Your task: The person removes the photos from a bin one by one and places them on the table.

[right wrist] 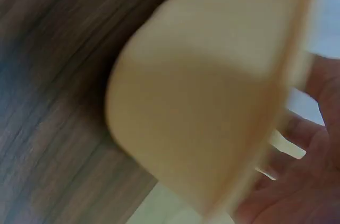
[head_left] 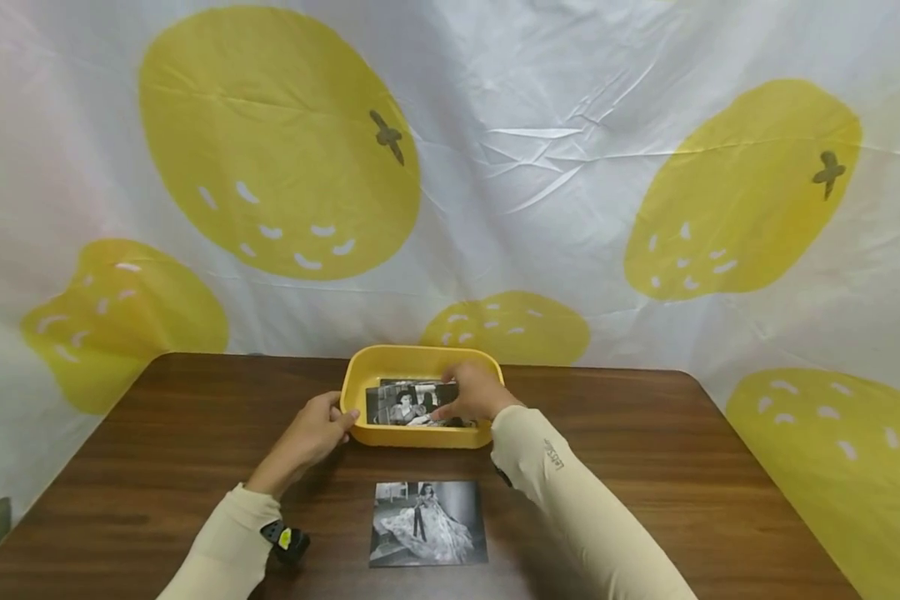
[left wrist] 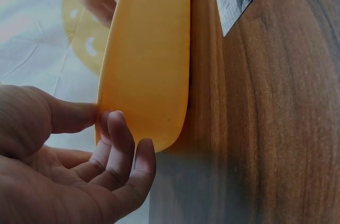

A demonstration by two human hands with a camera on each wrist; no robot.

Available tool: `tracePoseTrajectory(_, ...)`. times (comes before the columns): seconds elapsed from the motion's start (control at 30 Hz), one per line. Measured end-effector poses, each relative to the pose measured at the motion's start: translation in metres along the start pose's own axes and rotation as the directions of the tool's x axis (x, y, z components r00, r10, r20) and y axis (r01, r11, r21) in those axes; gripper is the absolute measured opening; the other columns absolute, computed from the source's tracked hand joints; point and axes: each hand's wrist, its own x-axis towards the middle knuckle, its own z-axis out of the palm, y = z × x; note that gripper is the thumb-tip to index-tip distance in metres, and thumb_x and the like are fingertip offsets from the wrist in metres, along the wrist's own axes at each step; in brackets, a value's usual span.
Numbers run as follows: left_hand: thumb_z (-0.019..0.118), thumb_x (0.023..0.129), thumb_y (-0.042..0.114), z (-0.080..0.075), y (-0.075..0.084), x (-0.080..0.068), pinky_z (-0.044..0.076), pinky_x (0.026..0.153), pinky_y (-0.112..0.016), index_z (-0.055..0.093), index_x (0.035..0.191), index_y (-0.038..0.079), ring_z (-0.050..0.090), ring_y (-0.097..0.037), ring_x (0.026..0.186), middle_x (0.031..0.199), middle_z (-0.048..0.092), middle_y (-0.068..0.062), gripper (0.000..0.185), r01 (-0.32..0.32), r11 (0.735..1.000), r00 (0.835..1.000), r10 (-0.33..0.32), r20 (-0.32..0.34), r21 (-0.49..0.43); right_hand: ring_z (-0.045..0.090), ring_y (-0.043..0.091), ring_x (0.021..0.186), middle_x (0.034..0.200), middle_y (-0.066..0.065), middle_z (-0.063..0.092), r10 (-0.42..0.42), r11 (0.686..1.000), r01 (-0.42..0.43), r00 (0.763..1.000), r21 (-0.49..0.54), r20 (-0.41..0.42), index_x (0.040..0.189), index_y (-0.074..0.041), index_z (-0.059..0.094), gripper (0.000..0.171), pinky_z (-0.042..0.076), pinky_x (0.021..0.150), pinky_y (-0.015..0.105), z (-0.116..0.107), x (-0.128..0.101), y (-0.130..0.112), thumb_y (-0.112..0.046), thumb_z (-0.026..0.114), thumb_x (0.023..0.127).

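Observation:
My left hand (head_left: 317,433) holds the near-left corner of a yellow plastic container (head_left: 420,437). In the left wrist view, its thumb lies at the rim and curled fingers (left wrist: 121,144) rest against the outer wall. Over the right side of the container, my right hand (head_left: 476,392) reaches down inside, thumb and fingers apart above black-and-white photos (head_left: 405,404). Its fingertips are partly hidden, and the right wrist view is blurred. Another black-and-white photo (head_left: 427,523), of a person in a wide pale dress, lies flat on the table in front of the container.
The brown wood-grain table (head_left: 645,467) has rounded far corners. A white cloth with yellow lemon shapes (head_left: 285,142) hangs behind it, close to the container's far side. A dark strap with a small device (head_left: 287,540) is on the left wrist.

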Motion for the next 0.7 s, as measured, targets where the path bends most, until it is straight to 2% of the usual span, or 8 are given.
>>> tracePoseTrajectory(0.1,0.056,0.104,0.012,0.000,0.000,-0.001,0.040,0.056,-0.028,0.042,0.142,-0.014,0.055,-0.021,0.070,0.078,0.059,-0.010,0.048,0.002,1.000,1.000,-0.002,-0.002,0.007,0.065,0.031,0.102,0.128,0.021,0.062,0.028,0.997,-0.025,0.999,-0.074,0.039,0.132,0.006,0.058,0.075,0.048,0.100,0.043,0.011,0.008,0.005,-0.030,0.091,0.076)
tracePoseTrajectory(0.2,0.056,0.104,0.013,0.001,0.000,-0.002,0.040,0.056,-0.028,0.042,0.143,-0.014,0.056,-0.022,0.071,0.078,0.059,-0.010,0.048,0.002,1.000,1.000,-0.002,-0.001,0.006,0.057,0.034,0.121,0.129,0.018,0.062,0.050,0.989,-0.043,0.998,-0.141,0.043,0.132,0.003,0.058,0.074,0.044,0.105,0.044,0.019,0.012,0.008,-0.033,0.091,0.076)
tracePoseTrajectory(0.23,0.056,0.104,0.012,0.001,0.000,-0.002,0.040,0.055,-0.028,0.042,0.143,-0.014,0.056,-0.022,0.070,0.078,0.059,-0.010,0.048,0.001,1.000,1.000,-0.001,0.000,0.002,0.057,0.035,0.123,0.130,0.018,0.062,0.056,0.986,-0.048,0.997,-0.161,0.044,0.132,0.002,0.058,0.074,0.044,0.106,0.044,0.020,0.013,0.007,-0.033,0.091,0.076)
tracePoseTrajectory(0.43,0.056,0.104,0.013,0.001,0.001,-0.001,0.038,0.053,-0.027,0.045,0.141,-0.012,0.053,-0.019,0.066,0.077,0.059,-0.010,0.045,-0.003,1.000,1.000,0.003,-0.003,-0.002,0.043,0.044,0.135,0.145,0.023,0.049,0.126,0.976,-0.117,0.991,-0.183,0.038,0.145,0.000,0.048,0.086,0.035,0.112,0.052,0.020,0.011,0.003,-0.033,0.090,0.077)
tracePoseTrajectory(0.53,0.056,0.105,0.013,0.001,0.000,0.000,0.038,0.052,-0.027,0.045,0.141,-0.012,0.053,-0.020,0.066,0.077,0.059,-0.010,0.045,0.000,1.000,1.000,0.000,-0.001,-0.005,0.041,0.047,0.135,0.147,0.023,0.044,0.160,0.971,-0.154,0.987,-0.185,0.020,0.146,-0.002,0.048,0.088,0.036,0.111,0.053,0.021,0.011,0.004,-0.034,0.091,0.075)
tracePoseTrajectory(0.7,0.055,0.105,0.012,0.000,-0.001,0.001,0.038,0.052,-0.027,0.046,0.140,-0.012,0.053,-0.020,0.066,0.079,0.060,-0.012,0.044,0.000,1.000,1.000,0.000,0.001,-0.011,0.045,0.044,0.126,0.138,0.023,0.046,0.161,0.966,-0.166,0.986,-0.196,-0.040,0.135,-0.001,0.057,0.085,0.041,0.106,0.051,0.025,0.016,0.008,-0.034,0.096,0.068)
